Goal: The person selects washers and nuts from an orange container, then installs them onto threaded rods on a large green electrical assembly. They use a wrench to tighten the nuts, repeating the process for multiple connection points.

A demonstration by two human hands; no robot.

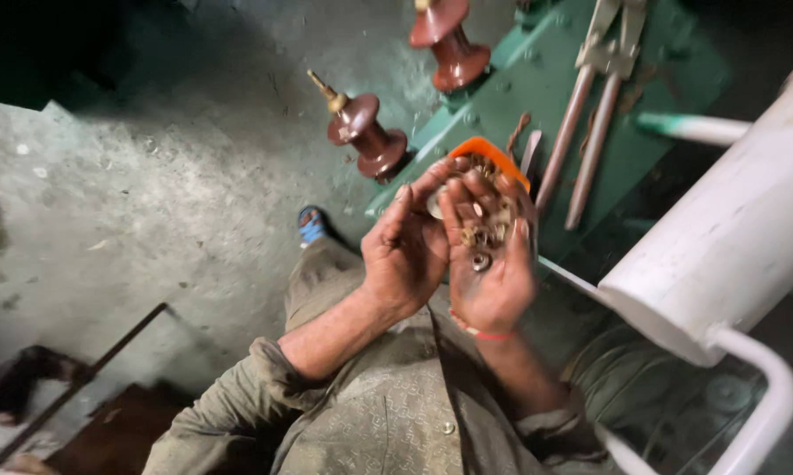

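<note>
the right hand [489,264] lies palm up, fingers loosely cupped under a heap of small nuts and washers [484,230]; the left hand [407,251], fingers apart, picks at them; light, hard, prone to roll, best pinched singly; an orange bowl [493,156] sits at the green transformer top's [537,79] near edge; below, rough concrete floor [150,193], dim.

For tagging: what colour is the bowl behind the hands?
Orange bowl, seen in the head view, partly hidden by the right hand.
</note>
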